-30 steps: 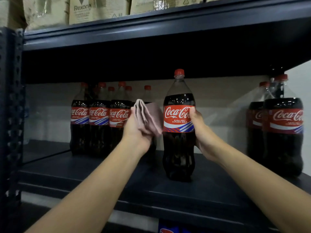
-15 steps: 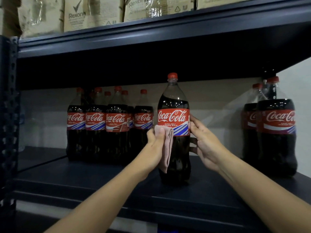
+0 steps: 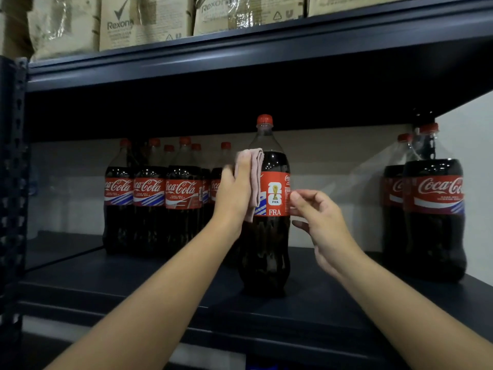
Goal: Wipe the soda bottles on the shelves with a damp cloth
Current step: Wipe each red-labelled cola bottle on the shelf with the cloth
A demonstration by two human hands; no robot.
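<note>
A tall cola bottle (image 3: pixel 269 236) with a red cap stands upright near the front of the dark shelf (image 3: pixel 160 287). Its red label shows a FIFA emblem and "FRA". My left hand (image 3: pixel 234 190) presses a folded pink cloth (image 3: pixel 254 177) against the bottle's left shoulder and label. My right hand (image 3: pixel 317 220) is at the bottle's right side, fingertips at the label edge, fingers loosely bent and holding nothing.
Several cola bottles (image 3: pixel 152 198) stand grouped at the back left. Two more bottles (image 3: pixel 432 214) stand at the right end of the shelf. Cardboard boxes (image 3: pixel 120 22) sit on the shelf above. A perforated upright post (image 3: pixel 13 182) runs down the left.
The bottle has turned, so the FIFA side of the label now faces me. My left hand moved the cloth up from the lower body to the shoulder. My right hand loosened off the label.
</note>
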